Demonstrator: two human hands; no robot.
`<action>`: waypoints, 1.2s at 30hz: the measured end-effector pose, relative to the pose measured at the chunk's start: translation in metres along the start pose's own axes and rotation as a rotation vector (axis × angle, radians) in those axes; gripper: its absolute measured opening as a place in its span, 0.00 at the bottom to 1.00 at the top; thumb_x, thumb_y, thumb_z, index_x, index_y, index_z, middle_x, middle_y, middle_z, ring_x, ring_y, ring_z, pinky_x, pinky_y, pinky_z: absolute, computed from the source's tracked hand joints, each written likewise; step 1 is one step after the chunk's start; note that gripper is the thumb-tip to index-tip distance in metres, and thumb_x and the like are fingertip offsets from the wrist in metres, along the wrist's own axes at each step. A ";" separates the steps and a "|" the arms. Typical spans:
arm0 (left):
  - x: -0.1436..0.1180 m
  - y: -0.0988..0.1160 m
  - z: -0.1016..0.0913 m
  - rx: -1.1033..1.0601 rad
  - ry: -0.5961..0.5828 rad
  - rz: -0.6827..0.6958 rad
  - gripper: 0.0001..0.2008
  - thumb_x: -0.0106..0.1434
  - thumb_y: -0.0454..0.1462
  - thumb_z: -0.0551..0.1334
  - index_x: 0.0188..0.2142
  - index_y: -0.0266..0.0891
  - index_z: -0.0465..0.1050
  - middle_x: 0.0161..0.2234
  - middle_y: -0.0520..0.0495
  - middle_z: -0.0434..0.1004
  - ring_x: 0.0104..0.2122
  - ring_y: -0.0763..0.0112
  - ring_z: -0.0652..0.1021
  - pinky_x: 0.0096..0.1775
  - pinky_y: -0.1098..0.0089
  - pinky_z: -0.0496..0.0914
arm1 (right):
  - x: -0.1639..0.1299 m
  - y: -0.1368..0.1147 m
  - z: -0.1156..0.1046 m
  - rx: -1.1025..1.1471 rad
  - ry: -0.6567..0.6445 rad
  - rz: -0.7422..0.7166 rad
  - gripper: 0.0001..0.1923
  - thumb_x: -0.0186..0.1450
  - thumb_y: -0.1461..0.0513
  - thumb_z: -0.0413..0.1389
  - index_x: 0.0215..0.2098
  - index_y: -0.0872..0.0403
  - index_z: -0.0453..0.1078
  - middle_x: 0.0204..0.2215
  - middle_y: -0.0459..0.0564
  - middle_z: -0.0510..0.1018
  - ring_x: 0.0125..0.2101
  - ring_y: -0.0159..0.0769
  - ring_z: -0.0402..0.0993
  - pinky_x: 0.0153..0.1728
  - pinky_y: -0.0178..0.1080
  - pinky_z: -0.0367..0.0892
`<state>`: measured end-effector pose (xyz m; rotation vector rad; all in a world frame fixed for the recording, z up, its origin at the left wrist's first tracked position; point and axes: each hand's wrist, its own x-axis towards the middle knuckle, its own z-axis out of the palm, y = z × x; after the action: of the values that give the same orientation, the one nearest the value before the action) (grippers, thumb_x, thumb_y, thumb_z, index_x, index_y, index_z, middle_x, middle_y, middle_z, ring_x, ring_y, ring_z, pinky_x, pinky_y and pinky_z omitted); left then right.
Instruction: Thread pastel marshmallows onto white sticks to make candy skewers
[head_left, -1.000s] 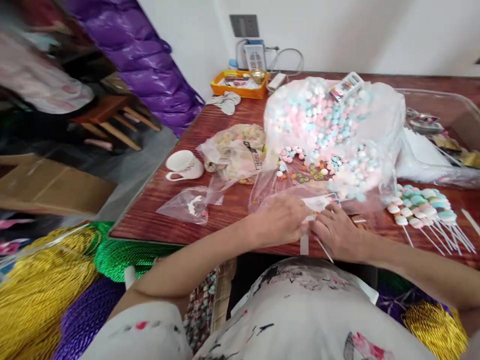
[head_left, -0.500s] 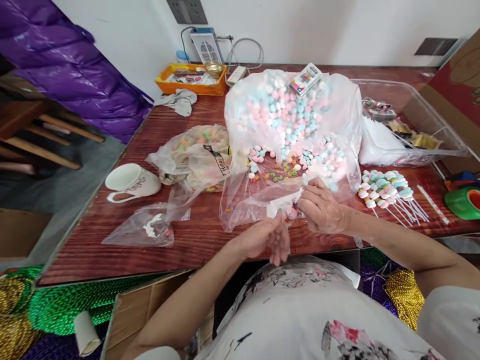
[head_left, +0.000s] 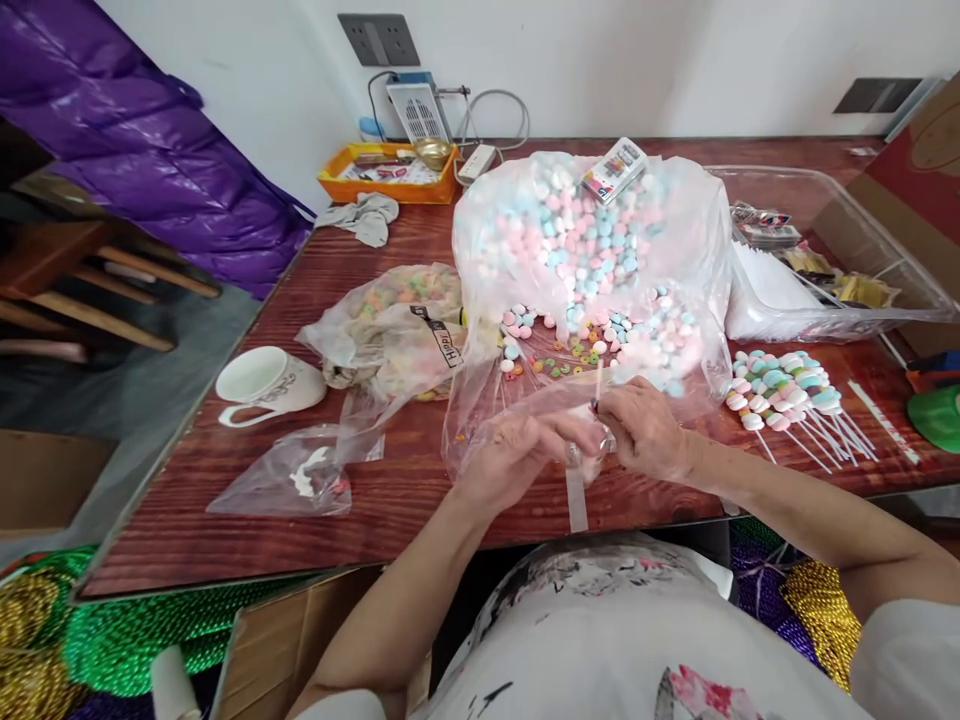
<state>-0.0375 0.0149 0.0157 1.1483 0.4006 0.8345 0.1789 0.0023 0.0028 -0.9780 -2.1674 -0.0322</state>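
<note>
Above the table's front edge, my right hand (head_left: 645, 430) pinches a small clear wrapper (head_left: 576, 500) with a thin white stick (head_left: 599, 378) poking up beside the fingers. My left hand (head_left: 517, 450) meets it from the left, its fingertips closed on the same wrapper. Most of the wrapper and what is inside are covered by my fingers. Just behind lies a large open clear bag (head_left: 517, 235) of pink, blue and white candies, some spilling out near small green and orange rings (head_left: 577, 355). Candy skewers (head_left: 784, 390) on white sticks lie to the right.
Left are a white mug (head_left: 270, 385), a small clear bag (head_left: 262, 480) and a bag of coloured rings (head_left: 397, 310). An orange tray (head_left: 390, 188) stands at the back. On the right are a clear bin (head_left: 922, 310) and green tape (head_left: 937, 415).
My left fingers have moved up and right, closing in against my right hand. The wrapper has turned; a clear strip now hangs down and the white stick points up. The view has shifted slightly.
</note>
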 end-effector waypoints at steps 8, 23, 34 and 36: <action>0.010 -0.027 0.001 -0.046 0.208 -0.287 0.43 0.62 0.66 0.41 0.36 0.34 0.79 0.35 0.37 0.81 0.38 0.58 0.79 0.40 0.59 0.73 | 0.012 -0.026 0.000 -0.007 0.014 -0.044 0.07 0.62 0.69 0.46 0.33 0.54 0.63 0.25 0.48 0.70 0.28 0.36 0.63 0.35 0.41 0.53; -0.024 -0.032 0.001 0.364 0.241 0.138 0.23 0.64 0.44 0.63 0.58 0.44 0.69 0.60 0.39 0.67 0.60 0.57 0.68 0.58 0.54 0.66 | 0.007 -0.026 0.020 -0.015 0.070 -0.155 0.09 0.60 0.71 0.48 0.36 0.53 0.63 0.27 0.49 0.74 0.28 0.36 0.64 0.36 0.43 0.53; -0.035 -0.031 -0.007 1.268 0.166 0.588 0.12 0.67 0.32 0.55 0.44 0.39 0.76 0.40 0.40 0.78 0.42 0.65 0.77 0.44 0.61 0.73 | -0.012 -0.059 0.032 1.508 -0.100 1.097 0.14 0.53 0.55 0.65 0.24 0.54 0.66 0.15 0.38 0.63 0.17 0.24 0.52 0.20 0.32 0.50; -0.043 -0.033 -0.007 1.439 0.080 0.629 0.14 0.65 0.29 0.54 0.45 0.40 0.76 0.40 0.40 0.78 0.44 0.62 0.76 0.45 0.58 0.73 | -0.023 -0.064 0.042 1.729 -0.157 1.267 0.16 0.48 0.57 0.68 0.23 0.55 0.66 0.14 0.37 0.63 0.15 0.22 0.50 0.19 0.31 0.48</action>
<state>-0.0574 -0.0182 -0.0222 2.6705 0.7642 1.1405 0.1210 -0.0452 -0.0253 -0.9045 -0.6016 2.0494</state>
